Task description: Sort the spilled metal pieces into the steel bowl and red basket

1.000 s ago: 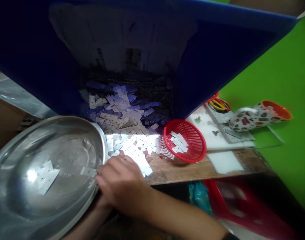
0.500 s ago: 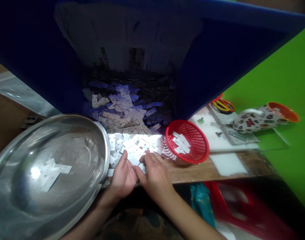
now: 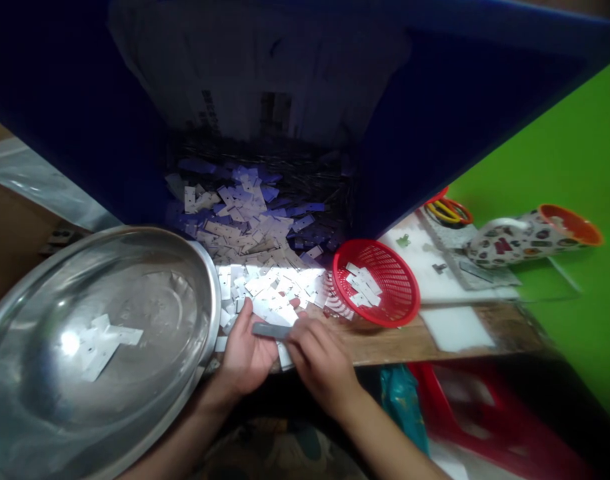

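My right hand (image 3: pixel 327 363) pinches one end of a small grey flat metal strip (image 3: pixel 272 331). The strip's other end reaches across the palm side of my left hand (image 3: pixel 249 353), which is turned up with its thumb raised and its fingers loosely extended. A pale flat plate (image 3: pixel 285 357) shows below the strip, between my hands; whether a hand touches it is hidden. Just beyond the fingers spreads a pile of flat metal plates (image 3: pixel 269 293) with small holes, running back into a dark blue bin (image 3: pixel 409 133).
A large steel basin (image 3: pixel 149 373) on the left has several plates in it. To the right, a red plastic basket (image 3: pixel 402 293) also contains plates. Farther right are a white board (image 3: pixel 457 330), a patterned mug (image 3: pixel 509 243) on its side and scissors (image 3: pixel 447 210) with yellow handles.
The grey strip has come into view between my hands, held by the right one. My right hand has shifted slightly right, away from the left palm. The left hand has barely moved.
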Action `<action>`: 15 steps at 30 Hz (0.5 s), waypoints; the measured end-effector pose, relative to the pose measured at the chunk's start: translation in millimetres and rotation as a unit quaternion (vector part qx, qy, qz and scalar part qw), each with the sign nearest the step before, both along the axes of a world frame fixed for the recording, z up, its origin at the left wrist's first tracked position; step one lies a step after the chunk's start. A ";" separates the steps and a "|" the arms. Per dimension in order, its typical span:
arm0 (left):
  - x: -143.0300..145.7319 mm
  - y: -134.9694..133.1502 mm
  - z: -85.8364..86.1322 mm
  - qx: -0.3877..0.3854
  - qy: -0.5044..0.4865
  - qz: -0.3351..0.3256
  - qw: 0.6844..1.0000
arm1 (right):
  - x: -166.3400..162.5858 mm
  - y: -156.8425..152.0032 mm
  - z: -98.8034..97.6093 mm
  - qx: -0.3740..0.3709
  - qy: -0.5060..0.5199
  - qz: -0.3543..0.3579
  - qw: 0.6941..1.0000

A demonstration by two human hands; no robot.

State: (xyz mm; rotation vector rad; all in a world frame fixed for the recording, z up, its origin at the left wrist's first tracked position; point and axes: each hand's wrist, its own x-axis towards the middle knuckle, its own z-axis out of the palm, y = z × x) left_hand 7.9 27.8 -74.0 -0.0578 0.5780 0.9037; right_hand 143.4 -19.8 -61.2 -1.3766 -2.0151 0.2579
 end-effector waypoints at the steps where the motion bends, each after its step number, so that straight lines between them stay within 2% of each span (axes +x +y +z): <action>1: -0.3 0.1 -0.1 -0.006 0.000 -0.011 1.000 | 4.8 -3.1 -0.4 0.033 -0.005 0.024 0.999; 5: -1.0 -0.1 -0.1 -0.004 0.008 -0.020 1.000 | 19.0 -10.8 1.4 0.100 -0.014 0.076 0.992; 10: -2.1 -1.2 1.4 -0.006 0.016 -0.022 1.000 | 22.6 -11.2 1.6 0.129 -0.050 0.052 0.989; 15: -0.7 -0.7 0.8 0.000 0.006 -0.024 1.000 | 14.3 -7.7 9.0 0.142 -0.007 0.039 0.989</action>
